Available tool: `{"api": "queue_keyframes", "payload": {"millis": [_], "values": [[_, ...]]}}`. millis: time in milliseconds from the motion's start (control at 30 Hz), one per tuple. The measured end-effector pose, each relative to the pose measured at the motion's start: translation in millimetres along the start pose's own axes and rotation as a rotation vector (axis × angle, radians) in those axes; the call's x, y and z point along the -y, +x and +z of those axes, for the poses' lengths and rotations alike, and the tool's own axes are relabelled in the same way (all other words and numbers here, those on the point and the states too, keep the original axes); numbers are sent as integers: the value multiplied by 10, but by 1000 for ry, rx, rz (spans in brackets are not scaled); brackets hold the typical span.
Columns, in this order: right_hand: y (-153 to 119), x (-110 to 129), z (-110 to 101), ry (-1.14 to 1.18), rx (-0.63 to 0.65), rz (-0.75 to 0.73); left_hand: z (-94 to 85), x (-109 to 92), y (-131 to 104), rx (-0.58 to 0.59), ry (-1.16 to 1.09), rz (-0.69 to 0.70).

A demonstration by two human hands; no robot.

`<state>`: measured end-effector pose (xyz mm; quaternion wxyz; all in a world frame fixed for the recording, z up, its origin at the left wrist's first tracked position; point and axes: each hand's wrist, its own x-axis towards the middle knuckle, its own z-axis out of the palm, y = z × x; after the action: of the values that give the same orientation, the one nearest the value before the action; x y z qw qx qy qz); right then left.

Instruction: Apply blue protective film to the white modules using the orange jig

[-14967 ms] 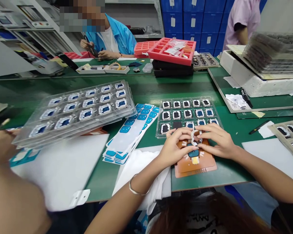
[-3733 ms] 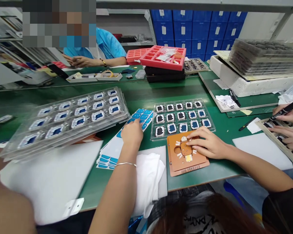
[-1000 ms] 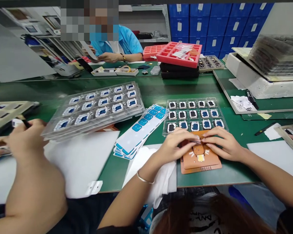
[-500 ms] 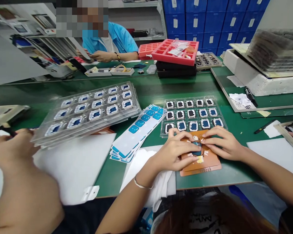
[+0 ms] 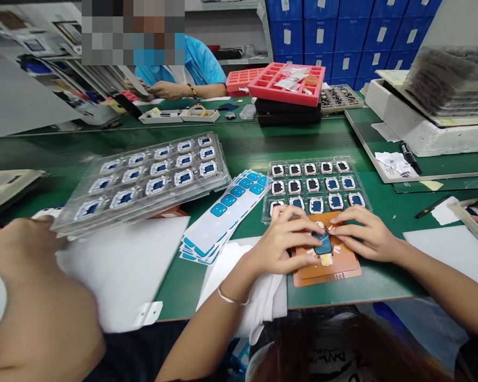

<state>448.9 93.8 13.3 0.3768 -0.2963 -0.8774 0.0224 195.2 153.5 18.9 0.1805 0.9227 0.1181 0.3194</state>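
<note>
An orange board (image 5: 342, 269) lies at the table's front edge with a small dark blue square piece (image 5: 323, 244) on it. My left hand (image 5: 284, 239) reaches over the board from the left, fingers spread, with fingertips on the piece. From the right, my right hand (image 5: 364, 233) rests at the piece's upper right corner, its thumb and index finger close together; whether anything small is between them is hidden. Behind the board sits a clear tray (image 5: 266, 204) of square parts with black or blue centres. Sheets of blue stickers (image 5: 239, 197) fan out left of it.
A stack of clear trays (image 5: 143, 209) stands at the left, near a co-worker's arm (image 5: 43, 286). White cloth (image 5: 233, 270) lies beside my left forearm. A pen (image 5: 432, 207) and a foam box (image 5: 426, 124) are at the right. Another person (image 5: 199, 61) sits across.
My left fingers have lifted and shifted slightly, so more of the blue piece shows. My right hand has barely moved. The co-worker's hand at the left has shifted a little.
</note>
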Motion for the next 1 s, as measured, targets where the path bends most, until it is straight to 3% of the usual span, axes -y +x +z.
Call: {"api": "queue_keyframes", "payload": {"millis": [100,167,267,367,433,633,767,900,1000], "values": [[2,4,-14,1,14,-5,27,138,28,-159,138,-287],[2,5,-20,1,17,-2,43,224,40,-180,287,-547],[1,5,-22,4,13,-3,43,293,29,-40,479,-858],[2,4,-19,-2,13,-7,20,312,-16,107,519,-950],[4,4,-16,-2,14,-9,2,338,-47,122,473,-926],[6,4,-8,12,15,-9,-34,463,-72,-18,278,-848],[13,4,-10,3,3,33,-75,382,-25,-98,177,-751],[32,14,-13,-1,16,85,-90,182,34,-232,-71,-362],[40,30,-6,0,32,92,-25,64,60,-99,-115,-129]]}}
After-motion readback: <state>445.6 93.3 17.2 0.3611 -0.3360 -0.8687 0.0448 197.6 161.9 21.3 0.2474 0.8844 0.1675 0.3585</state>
